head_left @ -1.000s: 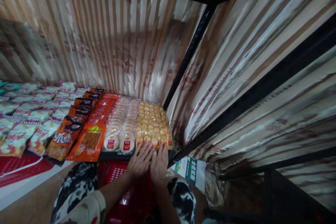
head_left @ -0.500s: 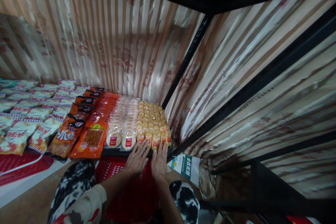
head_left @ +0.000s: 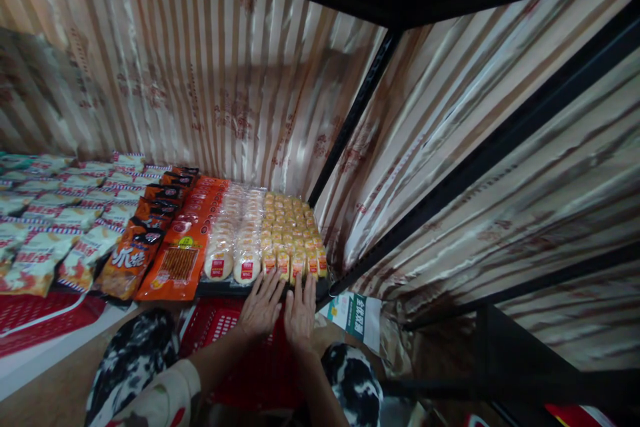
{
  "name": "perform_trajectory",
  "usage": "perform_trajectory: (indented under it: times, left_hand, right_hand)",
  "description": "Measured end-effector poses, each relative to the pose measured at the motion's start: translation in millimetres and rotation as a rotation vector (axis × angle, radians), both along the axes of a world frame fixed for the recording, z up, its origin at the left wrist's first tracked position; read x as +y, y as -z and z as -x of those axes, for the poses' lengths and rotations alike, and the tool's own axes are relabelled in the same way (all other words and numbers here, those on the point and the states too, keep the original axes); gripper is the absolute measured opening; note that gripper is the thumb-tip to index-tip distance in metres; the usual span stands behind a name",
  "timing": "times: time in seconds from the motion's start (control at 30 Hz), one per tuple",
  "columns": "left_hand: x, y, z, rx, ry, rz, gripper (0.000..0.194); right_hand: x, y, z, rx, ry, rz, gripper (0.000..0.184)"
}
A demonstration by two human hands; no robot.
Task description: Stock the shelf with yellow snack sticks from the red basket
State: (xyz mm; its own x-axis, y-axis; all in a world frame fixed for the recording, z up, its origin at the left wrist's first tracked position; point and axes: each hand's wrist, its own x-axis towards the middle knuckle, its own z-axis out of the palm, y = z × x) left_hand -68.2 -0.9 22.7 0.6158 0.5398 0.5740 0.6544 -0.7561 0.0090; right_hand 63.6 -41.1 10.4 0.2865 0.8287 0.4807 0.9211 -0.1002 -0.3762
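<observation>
Rows of small yellow wrapped snacks [head_left: 290,233] stand at the right end of the shelf. Against their front edge rest the fingertips of my left hand [head_left: 261,307], flat with the fingers stretched out. Beside it my right hand [head_left: 301,317] lies flat too, its fingers extended toward the same front row. Neither hand holds anything. Just left of the yellow snacks are two rows of round pale crackers [head_left: 247,267] in clear wrappers with red labels. Farther left lies a line of flat orange snack packets [head_left: 175,260].
Black-and-orange bags [head_left: 129,260] and white snack bags [head_left: 37,257] fill the shelf's left. A red basket [head_left: 250,373] sits below my hands, another red basket [head_left: 50,320] at left. A black post [head_left: 355,117] rises at the corner, and a green-and-white package [head_left: 355,317] lies low right.
Both hands have drawn slightly back from over the front yellow snacks, so more of that row shows. My right hand has shifted a little left. The view has tilted slightly.
</observation>
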Motion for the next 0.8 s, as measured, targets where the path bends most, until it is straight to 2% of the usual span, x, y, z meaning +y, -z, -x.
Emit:
perform_trajectory:
  times: [0.3,0.43,0.8]
  left_hand:
    - [-8,14.6,7,-0.026,-0.025,-0.016,0.048]
    - [-6,21.0,10,-0.032,0.007,-0.014,0.048]
    - [-3,13.7,17,0.005,0.067,0.021,0.047]
  right_hand:
    - [-2,-2.6,8,-0.011,0.023,-0.025,0.053]
    - [1,-2.6,9,-0.018,0.037,-0.001,0.053]
    - [0,-4.6,12,-0.080,0.090,0.031,0.054]
